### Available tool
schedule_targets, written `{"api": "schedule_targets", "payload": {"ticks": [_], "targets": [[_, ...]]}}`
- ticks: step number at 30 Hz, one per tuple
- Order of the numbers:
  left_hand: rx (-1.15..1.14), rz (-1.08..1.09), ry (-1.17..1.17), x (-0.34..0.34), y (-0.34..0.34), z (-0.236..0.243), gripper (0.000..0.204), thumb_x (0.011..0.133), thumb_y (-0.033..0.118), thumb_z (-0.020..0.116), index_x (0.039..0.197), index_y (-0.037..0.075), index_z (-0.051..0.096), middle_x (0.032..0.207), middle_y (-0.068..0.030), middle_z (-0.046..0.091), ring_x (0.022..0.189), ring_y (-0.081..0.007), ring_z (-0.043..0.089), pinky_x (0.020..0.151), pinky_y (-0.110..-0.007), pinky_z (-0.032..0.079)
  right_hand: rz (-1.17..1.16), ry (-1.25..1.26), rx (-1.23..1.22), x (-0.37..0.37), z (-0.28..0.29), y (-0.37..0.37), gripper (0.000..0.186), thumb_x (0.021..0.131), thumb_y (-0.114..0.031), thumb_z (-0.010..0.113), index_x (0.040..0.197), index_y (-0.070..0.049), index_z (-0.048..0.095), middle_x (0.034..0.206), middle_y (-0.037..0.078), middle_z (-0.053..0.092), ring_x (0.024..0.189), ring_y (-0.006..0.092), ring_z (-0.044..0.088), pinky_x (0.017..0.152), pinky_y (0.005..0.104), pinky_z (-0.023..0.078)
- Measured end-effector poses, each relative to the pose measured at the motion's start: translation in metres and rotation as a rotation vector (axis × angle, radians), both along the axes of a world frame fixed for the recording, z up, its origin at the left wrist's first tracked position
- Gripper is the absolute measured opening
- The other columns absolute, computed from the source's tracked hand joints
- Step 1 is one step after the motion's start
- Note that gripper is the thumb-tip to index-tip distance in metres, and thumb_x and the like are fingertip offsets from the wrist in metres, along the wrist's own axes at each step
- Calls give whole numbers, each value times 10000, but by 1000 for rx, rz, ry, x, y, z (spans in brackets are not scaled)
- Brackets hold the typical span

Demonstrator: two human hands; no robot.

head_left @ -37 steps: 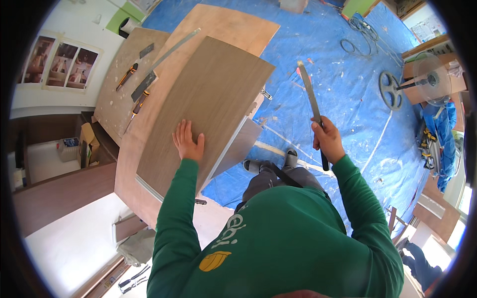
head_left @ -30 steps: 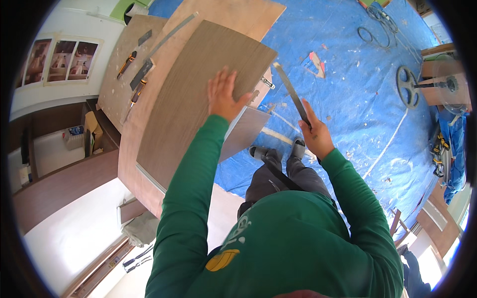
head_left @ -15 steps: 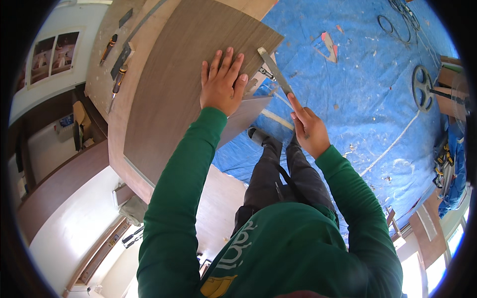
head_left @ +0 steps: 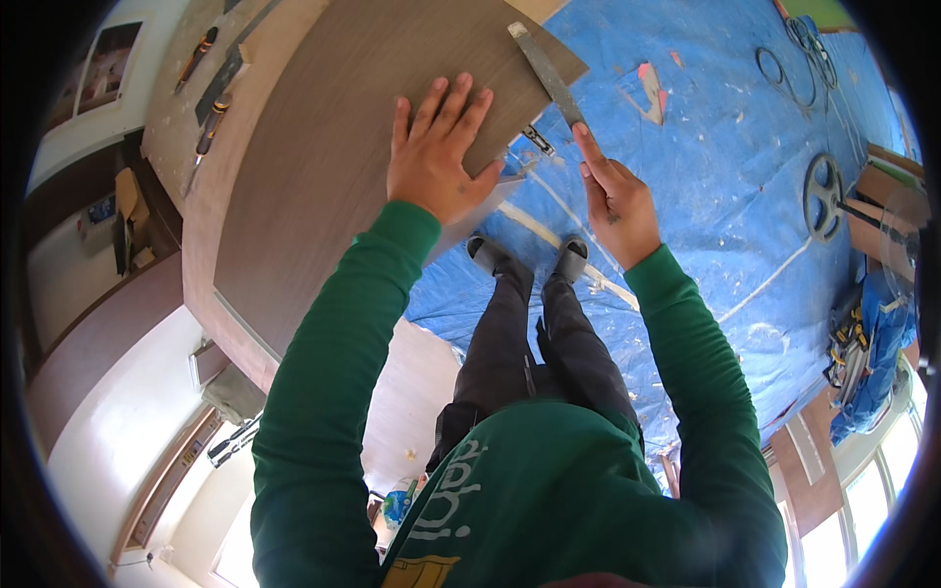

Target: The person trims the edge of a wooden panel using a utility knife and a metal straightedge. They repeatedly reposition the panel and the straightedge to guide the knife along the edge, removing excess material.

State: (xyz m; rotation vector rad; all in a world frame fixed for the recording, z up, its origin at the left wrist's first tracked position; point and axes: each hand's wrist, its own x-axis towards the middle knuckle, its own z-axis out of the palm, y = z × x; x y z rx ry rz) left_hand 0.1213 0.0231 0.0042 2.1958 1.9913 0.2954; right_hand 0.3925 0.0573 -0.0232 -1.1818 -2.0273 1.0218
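A brown wood-grain panel lies on the bench. My left hand rests flat on it, fingers spread, close to its right edge. In my right hand is a flat metal file, its index finger stretched along the blade. The file slants up and left across the panel's right edge, its pale tip over the panel; whether it touches the edge I cannot tell. A metal hinge sits just below that edge, between my hands.
Screwdrivers with black and orange handles lie on the left side. Blue sheeting covers the floor, with scraps on it. At the right stand a grey wheel-shaped base and a tool pile. A cable coil lies far right.
The file's tip has shifted up, and my right hand sits slightly lower and further right. My left hand stays flat on the panel. The view has shifted, and both feet now show.
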Motion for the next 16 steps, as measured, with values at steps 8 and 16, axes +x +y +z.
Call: {"api": "schedule_targets", "payload": {"ticks": [8,16], "targets": [[11,-20,-22,-7,0,-4,881,851,380,779,1641,219,425,1740,-73,332,1620,-312,245,1301,-618,115,-116,128,-250,23,27,-35,569,1067,-42,583,1617,-127,469,1254,200,729,1069,225,730,913,317,547],[-54,-138,-91,-22,5,0,988,851,482,810,1680,234,334,1760,-90,276,1633,-328,199,1309,-628,69,-207,169,-617,60,21,-109,555,1082,-69,568,1624,-93,449,1571,191,566,1426,214,543,1113,311,452]]}}
